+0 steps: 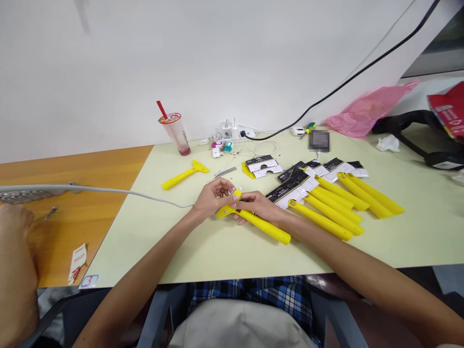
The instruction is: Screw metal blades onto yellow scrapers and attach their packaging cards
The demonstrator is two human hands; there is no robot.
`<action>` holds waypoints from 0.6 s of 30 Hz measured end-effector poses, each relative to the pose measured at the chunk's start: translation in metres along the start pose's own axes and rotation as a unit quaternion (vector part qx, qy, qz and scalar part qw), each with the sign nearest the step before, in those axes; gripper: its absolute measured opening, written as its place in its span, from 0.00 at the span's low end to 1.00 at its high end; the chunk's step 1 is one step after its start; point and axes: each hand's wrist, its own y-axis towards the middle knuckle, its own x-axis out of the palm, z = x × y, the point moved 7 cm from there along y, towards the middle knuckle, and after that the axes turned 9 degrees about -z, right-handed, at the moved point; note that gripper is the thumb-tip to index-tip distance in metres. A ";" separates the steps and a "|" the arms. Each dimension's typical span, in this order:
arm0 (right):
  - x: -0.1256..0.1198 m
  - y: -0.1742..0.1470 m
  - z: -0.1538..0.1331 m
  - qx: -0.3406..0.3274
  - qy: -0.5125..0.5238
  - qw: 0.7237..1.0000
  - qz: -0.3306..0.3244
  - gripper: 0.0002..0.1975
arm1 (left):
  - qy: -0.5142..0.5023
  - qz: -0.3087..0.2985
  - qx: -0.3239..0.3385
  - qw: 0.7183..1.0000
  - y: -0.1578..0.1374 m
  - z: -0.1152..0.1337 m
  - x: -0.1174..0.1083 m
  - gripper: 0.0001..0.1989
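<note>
Got both my left grip (pixel 212 198) and right grip (pixel 260 205) closed around a yellow scraper (pixel 268 228) near its head, over the tabletop (pixel 232 258). Loose yellow handles (pixel 321 220) lie off right, straw cup (pixel 177 137) way back.

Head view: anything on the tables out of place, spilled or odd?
A torn-looking paper scrap lies on the wooden table and a crumpled white tissue at right, both like litter. One yellow scraper lies left, apart from the yellow handles grouped right. No liquid spill shows.
</note>
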 end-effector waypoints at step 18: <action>-0.023 -0.010 -0.025 -0.116 0.056 0.980 0.151 0.18 | 0.073 0.214 0.138 0.964 -0.008 0.009 -0.035 0.18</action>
